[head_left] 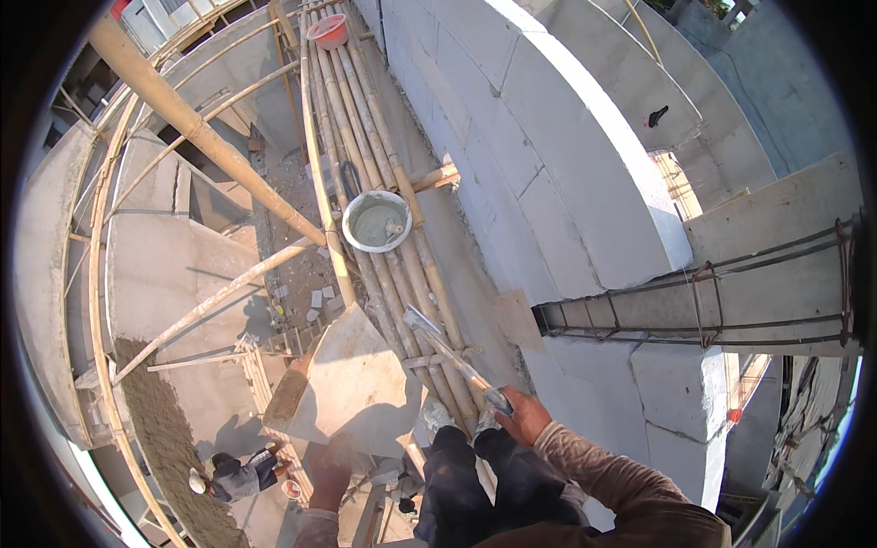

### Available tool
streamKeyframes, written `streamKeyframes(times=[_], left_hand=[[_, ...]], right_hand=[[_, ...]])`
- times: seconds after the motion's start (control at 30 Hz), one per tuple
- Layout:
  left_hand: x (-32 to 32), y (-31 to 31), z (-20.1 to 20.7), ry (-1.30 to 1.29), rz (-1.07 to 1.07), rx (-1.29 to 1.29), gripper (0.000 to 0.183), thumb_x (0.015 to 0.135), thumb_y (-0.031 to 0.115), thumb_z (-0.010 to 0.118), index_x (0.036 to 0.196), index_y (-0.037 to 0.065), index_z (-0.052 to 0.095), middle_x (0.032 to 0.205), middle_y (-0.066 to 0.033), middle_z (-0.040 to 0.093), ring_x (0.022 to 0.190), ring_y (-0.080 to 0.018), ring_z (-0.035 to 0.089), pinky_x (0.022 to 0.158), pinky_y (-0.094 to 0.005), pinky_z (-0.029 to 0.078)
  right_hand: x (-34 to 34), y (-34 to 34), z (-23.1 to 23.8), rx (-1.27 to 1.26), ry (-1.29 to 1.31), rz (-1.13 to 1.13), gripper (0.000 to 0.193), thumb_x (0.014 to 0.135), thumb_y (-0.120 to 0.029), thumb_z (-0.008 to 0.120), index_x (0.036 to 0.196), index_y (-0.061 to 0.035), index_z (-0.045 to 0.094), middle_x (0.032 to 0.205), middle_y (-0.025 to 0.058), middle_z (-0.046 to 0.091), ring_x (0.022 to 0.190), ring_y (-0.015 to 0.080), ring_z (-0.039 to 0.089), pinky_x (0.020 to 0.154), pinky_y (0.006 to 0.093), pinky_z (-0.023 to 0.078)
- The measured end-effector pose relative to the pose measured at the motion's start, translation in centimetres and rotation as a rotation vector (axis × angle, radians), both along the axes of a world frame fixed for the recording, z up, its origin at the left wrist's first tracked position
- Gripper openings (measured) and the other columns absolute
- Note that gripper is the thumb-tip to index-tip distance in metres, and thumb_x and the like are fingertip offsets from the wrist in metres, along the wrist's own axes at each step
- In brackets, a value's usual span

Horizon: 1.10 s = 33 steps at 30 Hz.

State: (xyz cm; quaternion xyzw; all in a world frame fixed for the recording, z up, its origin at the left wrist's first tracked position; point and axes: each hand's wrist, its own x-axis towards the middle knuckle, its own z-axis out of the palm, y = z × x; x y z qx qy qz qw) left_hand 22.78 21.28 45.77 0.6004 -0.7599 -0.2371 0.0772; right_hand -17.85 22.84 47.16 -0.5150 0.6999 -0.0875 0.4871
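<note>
My right hand [525, 416] is closed around the grip of a long, narrow tool [461, 365] with a pale flat end; its exact kind is unclear. The tool slants away over the bamboo poles. Low in the head view, my left hand [331, 466] grips the near edge of an irregular pale board [356, 379], its fingers partly hidden and blurred. A brown side of the board faces left. Farther along the poles rests a round bucket [377, 222] holding grey wet mortar, a small tool lying in it.
My feet stand on a bamboo-pole walkway [429, 274]. A white block wall [539, 192] rises on the right, with a rebar cage [694, 301] crossing its gap. Bamboo rails [210, 137] bound the left, above a drop. Below is another person [242, 477]. A red bucket [327, 32] stands far ahead.
</note>
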Motion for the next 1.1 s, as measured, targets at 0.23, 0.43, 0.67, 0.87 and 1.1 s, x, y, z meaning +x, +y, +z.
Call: streamKeyframes(times=[0.23,0.43,0.67,0.87,1.1], left_hand=[[-2.8,-0.8,5.2,0.117,-0.392,0.028,0.026,0.083,0.013,0.068,0.109,0.013,0.069,0.098,-0.0108,0.068,0.088,-0.031,0.067,0.076,-0.0416,0.055],[-4.4,-1.7,9.3,0.149,-0.695,-0.005,0.033,0.079,0.008,0.069,0.112,0.013,0.07,0.109,-0.0108,0.066,0.099,-0.032,0.065,0.081,-0.0424,0.055],[-8.1,-3.2,11.2,0.264,-0.817,0.017,0.033,0.079,0.003,0.068,0.111,0.01,0.07,0.105,-0.01,0.065,0.099,-0.0326,0.064,0.084,-0.0424,0.055],[-10.4,-2.5,9.2,0.237,-0.777,0.045,0.024,0.083,0.005,0.066,0.106,0.007,0.071,0.109,-0.016,0.062,0.103,-0.0363,0.06,0.088,-0.0431,0.052],[-15.5,-2.2,10.7,0.526,-0.34,-0.005,0.016,0.092,0.012,0.064,0.098,-0.002,0.068,0.13,-0.021,0.052,0.117,-0.0356,0.056,0.095,-0.0424,0.047]], right_hand=[[1.3,-5.6,9.8,-0.653,0.019,0.03,0.051,0.082,-0.021,0.078,0.121,0.0019,0.053,0.147,0.0255,0.036,0.133,0.0451,0.04,0.106,0.0468,0.041],[-0.1,-6.8,15.6,-0.682,-0.106,0.183,0.067,0.076,-0.029,0.082,0.124,0.0011,0.046,0.136,0.0283,0.045,0.127,0.0444,0.046,0.104,0.0465,0.042],[-2.6,1.4,17.1,-0.395,0.021,0.103,0.048,0.08,-0.028,0.077,0.111,-0.0069,0.048,0.082,0.0208,0.066,0.079,0.0439,0.063,0.069,0.0518,0.049],[-1.5,6.8,18.4,-0.536,0.146,-0.081,0.044,0.08,-0.028,0.075,0.11,-0.0089,0.05,0.078,0.0177,0.066,0.076,0.0422,0.064,0.066,0.0516,0.049],[-3.8,7.9,21.1,-0.546,0.46,-0.363,0.037,0.078,-0.02,0.076,0.107,-0.0096,0.056,0.077,0.0155,0.068,0.074,0.0373,0.067,0.067,0.0467,0.053]])
